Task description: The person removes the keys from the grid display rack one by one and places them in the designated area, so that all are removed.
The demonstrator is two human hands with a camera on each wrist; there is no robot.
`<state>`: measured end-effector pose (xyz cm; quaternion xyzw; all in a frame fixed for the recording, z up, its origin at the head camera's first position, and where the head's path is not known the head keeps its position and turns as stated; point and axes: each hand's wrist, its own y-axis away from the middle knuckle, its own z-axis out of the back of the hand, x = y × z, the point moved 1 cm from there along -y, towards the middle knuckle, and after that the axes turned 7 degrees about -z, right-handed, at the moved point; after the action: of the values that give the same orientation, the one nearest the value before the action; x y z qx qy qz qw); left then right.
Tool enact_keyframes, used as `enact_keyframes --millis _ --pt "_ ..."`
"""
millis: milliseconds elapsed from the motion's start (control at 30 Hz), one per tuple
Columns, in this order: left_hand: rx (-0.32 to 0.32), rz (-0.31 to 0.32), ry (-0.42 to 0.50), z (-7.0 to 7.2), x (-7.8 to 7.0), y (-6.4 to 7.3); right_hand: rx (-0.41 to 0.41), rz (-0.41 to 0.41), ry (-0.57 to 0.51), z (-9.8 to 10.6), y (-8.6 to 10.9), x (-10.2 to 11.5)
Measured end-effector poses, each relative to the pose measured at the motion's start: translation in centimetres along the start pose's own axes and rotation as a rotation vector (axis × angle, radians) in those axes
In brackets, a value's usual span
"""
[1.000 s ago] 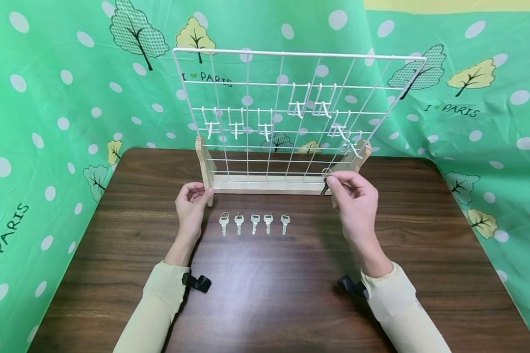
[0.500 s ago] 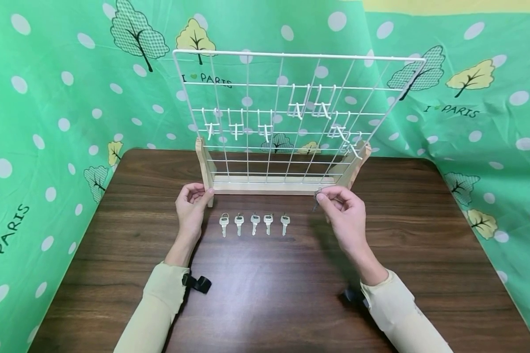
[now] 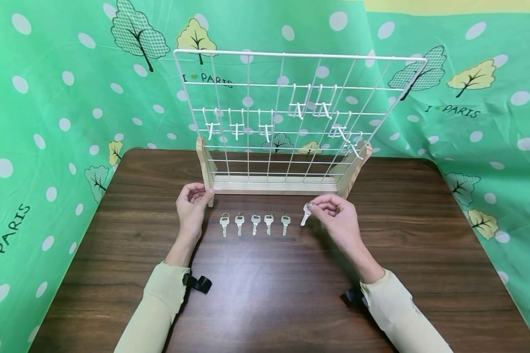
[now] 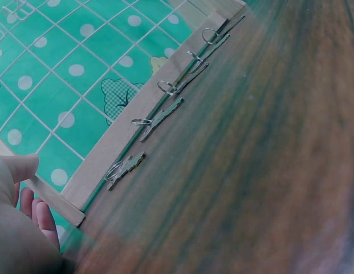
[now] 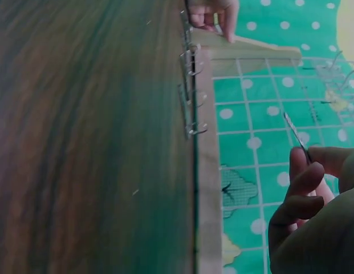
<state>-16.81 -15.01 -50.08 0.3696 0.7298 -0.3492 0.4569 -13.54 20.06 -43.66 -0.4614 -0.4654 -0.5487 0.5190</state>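
Observation:
Between thumb and fingers my right hand (image 3: 337, 218) pinches a silver key (image 3: 306, 214) near its head, the blade pointing down. In the right wrist view, the pinched key (image 5: 296, 134) is seen almost edge-on, apart from the wire grid. My left hand (image 3: 190, 206) grips the left wooden foot (image 3: 209, 196) of the rack, thumb on one side and fingers on the other. Several more silver keys (image 3: 255, 224) lie in a row on the table in front of the rack. Small rings on them show in the left wrist view, where the nearest key (image 4: 126, 171) lies flat.
A white wire grid (image 3: 300, 54) stands on a wooden base (image 3: 274, 188), with several white hooks (image 3: 266, 131) attached. The hooks jut toward me. A brown wooden table (image 3: 265, 294) carries everything. Green dotted cloth (image 3: 70, 117) hangs behind and at the sides.
My right hand has moved left and toward me, away from the right end of the rack, carrying the key to near the row's right end. My left hand stays on the foot.

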Motion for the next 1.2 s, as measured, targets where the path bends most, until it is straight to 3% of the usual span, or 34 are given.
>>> enact_keyframes --millis 767,967,1200 --pt "0.004 0.003 -0.02 0.1 0.1 0.0 0.129 -0.083 0.266 1.2 -2.4 -4.1" --pt "0.001 -0.002 -0.005 0.1 0.0 0.0 0.171 -0.03 0.37 1.0 -2.7 -4.9" --pt "0.006 0.0 -0.013 0.0 0.1 -0.1 0.103 0.073 0.483 0.9 -3.0 -5.0"
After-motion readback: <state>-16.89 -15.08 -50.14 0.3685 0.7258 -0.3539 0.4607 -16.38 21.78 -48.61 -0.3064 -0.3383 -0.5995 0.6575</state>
